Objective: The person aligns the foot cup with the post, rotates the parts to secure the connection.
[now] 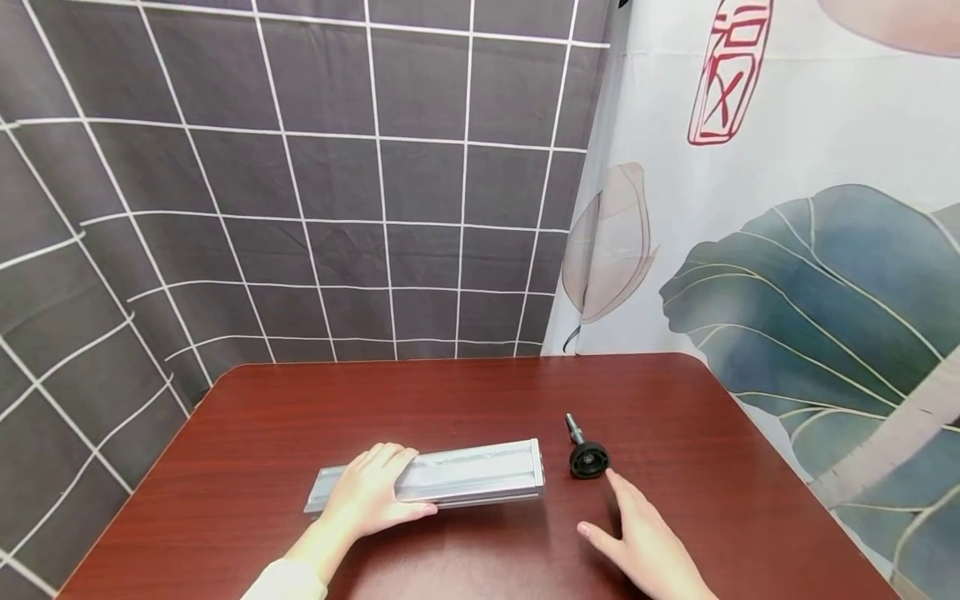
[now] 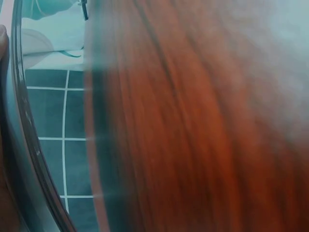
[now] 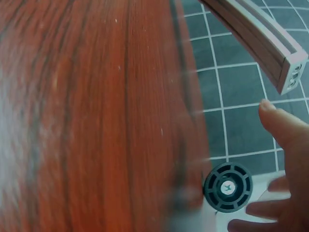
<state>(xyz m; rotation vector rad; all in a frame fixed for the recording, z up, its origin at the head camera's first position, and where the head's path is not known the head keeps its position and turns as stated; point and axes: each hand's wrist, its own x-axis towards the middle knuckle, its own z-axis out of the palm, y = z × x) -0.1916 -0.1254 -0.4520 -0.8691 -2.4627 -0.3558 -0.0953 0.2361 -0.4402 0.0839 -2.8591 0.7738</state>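
My left hand (image 1: 371, 492) grips a silver aluminium profile bar (image 1: 480, 471), fingers over its far side and thumb along the near side. The bar's right end looks raised off the table. In the left wrist view only the bar's edge (image 2: 29, 145) and a bit of a finger show. To the right of the bar lies a black levelling foot (image 1: 588, 460) with a round ribbed base and a threaded metal stud pointing away. My right hand (image 1: 648, 537) is beside the foot, fingers extended and thumb apart, holding nothing. The right wrist view shows holes in the bar's end face (image 3: 293, 73).
A reddish-brown wooden table (image 1: 375, 392) with rounded far corners carries everything. Behind it hangs a dark grey cloth (image 1: 420, 175) with a white grid. On the right is a white curtain (image 1: 660, 100) with leaf prints and red characters.
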